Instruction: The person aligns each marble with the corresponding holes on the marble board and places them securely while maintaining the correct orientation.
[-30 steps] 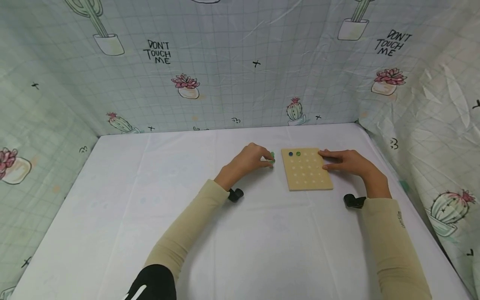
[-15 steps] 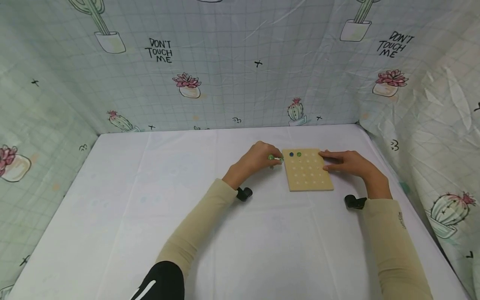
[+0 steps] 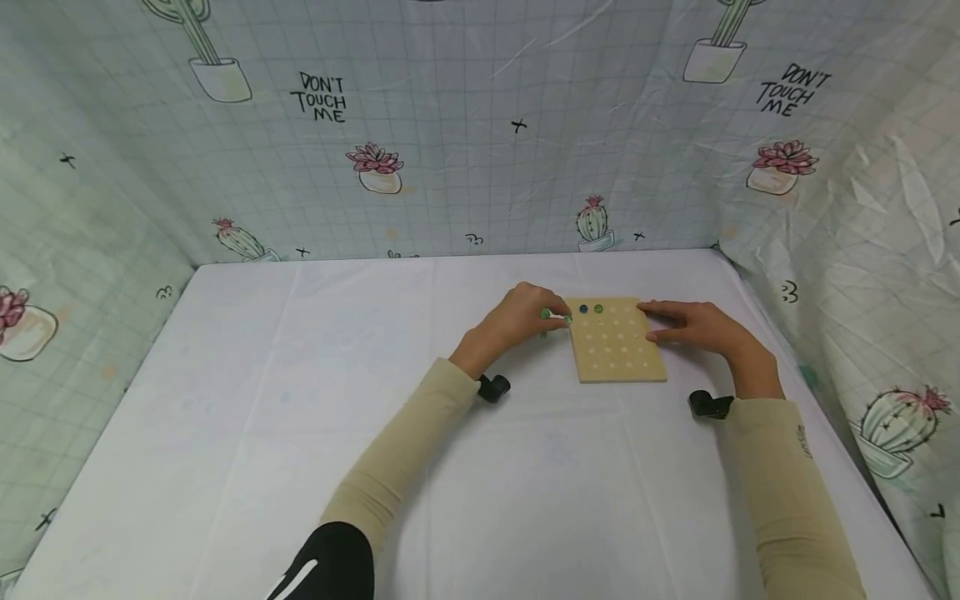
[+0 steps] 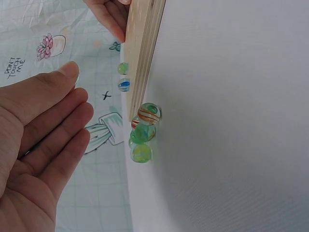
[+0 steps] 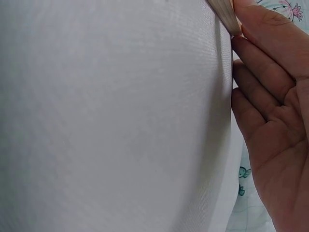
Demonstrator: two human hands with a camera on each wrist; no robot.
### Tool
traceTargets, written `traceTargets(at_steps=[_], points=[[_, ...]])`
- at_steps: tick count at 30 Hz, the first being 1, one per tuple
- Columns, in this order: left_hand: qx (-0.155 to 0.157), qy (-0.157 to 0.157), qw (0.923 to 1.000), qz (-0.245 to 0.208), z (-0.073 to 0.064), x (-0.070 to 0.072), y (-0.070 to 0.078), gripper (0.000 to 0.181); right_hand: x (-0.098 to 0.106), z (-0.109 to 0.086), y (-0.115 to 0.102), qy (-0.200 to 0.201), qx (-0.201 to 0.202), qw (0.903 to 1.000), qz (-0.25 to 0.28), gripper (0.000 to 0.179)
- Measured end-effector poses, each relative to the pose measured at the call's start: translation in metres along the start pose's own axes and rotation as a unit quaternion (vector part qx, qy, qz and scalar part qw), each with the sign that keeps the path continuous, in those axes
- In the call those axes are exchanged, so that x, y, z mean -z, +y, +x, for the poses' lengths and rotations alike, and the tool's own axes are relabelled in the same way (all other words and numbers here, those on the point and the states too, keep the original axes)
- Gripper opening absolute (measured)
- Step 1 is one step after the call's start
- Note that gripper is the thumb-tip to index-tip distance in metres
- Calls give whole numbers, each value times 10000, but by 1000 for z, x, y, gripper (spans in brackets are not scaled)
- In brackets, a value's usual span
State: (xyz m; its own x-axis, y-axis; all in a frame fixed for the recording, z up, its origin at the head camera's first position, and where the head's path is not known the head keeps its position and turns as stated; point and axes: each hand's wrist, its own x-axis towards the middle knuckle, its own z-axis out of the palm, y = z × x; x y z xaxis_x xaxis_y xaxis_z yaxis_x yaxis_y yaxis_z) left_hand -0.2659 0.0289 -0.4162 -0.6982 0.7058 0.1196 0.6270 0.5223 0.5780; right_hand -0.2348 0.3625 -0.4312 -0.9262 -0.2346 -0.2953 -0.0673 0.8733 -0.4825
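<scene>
My left hand point(image 3: 517, 317) is beside the board's left edge, pinching a small greenish marble point(image 3: 568, 320) at the fingertips. In the left wrist view the thumb of the left hand point(image 4: 38, 130) mostly hides that marble. Right next to the light wooden board point(image 3: 615, 354), several glass marbles point(image 4: 142, 133) lie clustered on the table. A blue marble point(image 3: 583, 308) and a green marble point(image 3: 598, 308) sit in the board's far row of dimples. My right hand point(image 3: 693, 325) holds the board by its right edge near the far corner; the right wrist view catches the board's edge point(image 5: 224, 14).
A white cloth point(image 3: 337, 375) covers the table. Behind it and at both sides hangs a curtain point(image 3: 450, 150) printed with cacti and lettering. The table's far edge point(image 3: 375, 260) lies a short way beyond the board.
My left hand has moved right to the board's left edge, carrying a marble away from the others beside it. My right hand and the board have stayed in place.
</scene>
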Motion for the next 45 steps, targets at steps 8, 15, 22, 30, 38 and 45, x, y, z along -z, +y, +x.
traceTargets(at_steps=[8, 15, 22, 30, 38, 45], points=[[-28, 37, 9998, 180, 4, -1, 2, 24, -1, 0, -1, -4, -50, 10000, 35, 84], [-141, 95, 9996, 223, 10, -6, 6, 24, -1, 1, 1, -36, -66, 10000, 29, 84], [-100, 95, 9997, 185, 18, -13, 7, 25, -1, 0, 1, -26, 27, 10000, 17, 81], [-102, 223, 9997, -47, 22, -13, 12, 23, 0, 0, 1, -103, -19, 9999, -110, 82], [-142, 333, 9992, -146, 32, -15, 13, 23, 1, 0, 2, -92, -66, 9999, -32, 83], [-88, 193, 9998, 5, 47, -20, 13, 22, 0, -1, 4, -37, -12, 9999, 117, 81]])
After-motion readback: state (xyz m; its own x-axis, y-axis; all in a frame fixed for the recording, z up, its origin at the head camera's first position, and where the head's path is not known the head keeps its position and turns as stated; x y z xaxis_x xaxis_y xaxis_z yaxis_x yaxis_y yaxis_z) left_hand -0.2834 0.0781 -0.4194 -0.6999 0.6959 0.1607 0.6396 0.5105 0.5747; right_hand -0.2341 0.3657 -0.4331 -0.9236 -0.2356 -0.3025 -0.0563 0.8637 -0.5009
